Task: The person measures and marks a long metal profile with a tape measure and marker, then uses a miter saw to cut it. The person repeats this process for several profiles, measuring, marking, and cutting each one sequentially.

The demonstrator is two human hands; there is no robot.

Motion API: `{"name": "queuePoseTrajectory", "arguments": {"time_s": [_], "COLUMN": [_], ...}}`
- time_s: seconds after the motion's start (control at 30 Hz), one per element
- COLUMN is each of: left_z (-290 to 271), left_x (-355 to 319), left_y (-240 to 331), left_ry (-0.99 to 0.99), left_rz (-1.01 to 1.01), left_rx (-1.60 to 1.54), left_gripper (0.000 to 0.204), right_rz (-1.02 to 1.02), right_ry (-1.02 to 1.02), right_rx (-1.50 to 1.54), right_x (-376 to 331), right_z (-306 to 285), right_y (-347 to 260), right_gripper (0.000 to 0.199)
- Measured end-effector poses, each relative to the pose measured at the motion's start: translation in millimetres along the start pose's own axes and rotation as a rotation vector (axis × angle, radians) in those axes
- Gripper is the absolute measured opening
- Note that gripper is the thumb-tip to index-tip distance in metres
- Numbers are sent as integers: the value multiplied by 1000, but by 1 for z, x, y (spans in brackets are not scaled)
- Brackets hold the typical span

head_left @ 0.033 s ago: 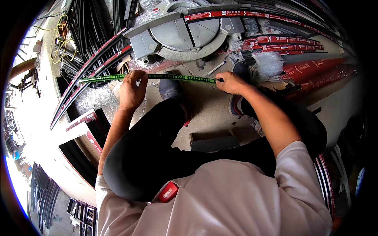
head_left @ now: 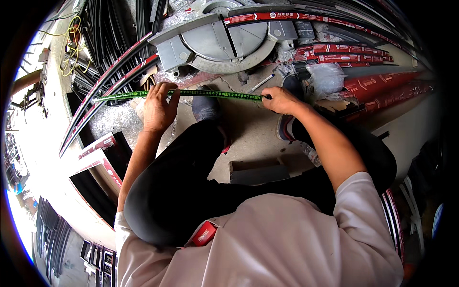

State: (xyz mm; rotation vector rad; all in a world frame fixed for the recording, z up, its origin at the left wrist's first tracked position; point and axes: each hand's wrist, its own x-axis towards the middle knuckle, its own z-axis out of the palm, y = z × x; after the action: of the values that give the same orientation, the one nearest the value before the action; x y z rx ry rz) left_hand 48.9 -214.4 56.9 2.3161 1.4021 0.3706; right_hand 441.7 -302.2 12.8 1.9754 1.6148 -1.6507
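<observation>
A green tape measure blade (head_left: 205, 93) with dark markings runs from left to right in front of me, above my shoes. My left hand (head_left: 160, 107) is closed over the blade, thumb and fingers pinching it, and a stretch of it continues past that hand to the left. At the blade's right end, my right hand (head_left: 279, 100) pinches a small black end piece. Whether that piece is the hook or part of the case I cannot tell. The blade's left tip lies across dark strips with red and white labels (head_left: 112, 79).
A grey metal saw base (head_left: 224, 40) with a round table stands beyond the blade. Red-labelled strips (head_left: 354, 52) and a plastic bag (head_left: 326, 79) lie at the right. A pen (head_left: 261, 83) rests on the floor. Black profiles (head_left: 112, 33) are heaped far left; a grey-topped box (head_left: 258, 173) sits between my legs.
</observation>
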Motion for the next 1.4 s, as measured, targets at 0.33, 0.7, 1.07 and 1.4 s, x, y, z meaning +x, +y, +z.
{"name": "queuePoseTrajectory", "arguments": {"time_s": [0.33,0.7,1.07,1.4], "left_z": [23,43,66,90], "left_x": [17,19,15,21], "left_y": [-20,-2,7,0], "left_ry": [-436,-431,-640,-677], "left_rz": [-20,8,-92,-100], "left_rx": [-26,35,39,74], "left_gripper": [23,19,19,20], "right_rz": [-91,-256,-293,-380], "right_ry": [-42,-10,155,582], "right_rx": [-70,-80,-317,-230], "right_x": [28,47,66,57], "right_z": [-19,-8,26,-5], "right_y": [16,23,59,51], "right_gripper": [36,34,45,13]}}
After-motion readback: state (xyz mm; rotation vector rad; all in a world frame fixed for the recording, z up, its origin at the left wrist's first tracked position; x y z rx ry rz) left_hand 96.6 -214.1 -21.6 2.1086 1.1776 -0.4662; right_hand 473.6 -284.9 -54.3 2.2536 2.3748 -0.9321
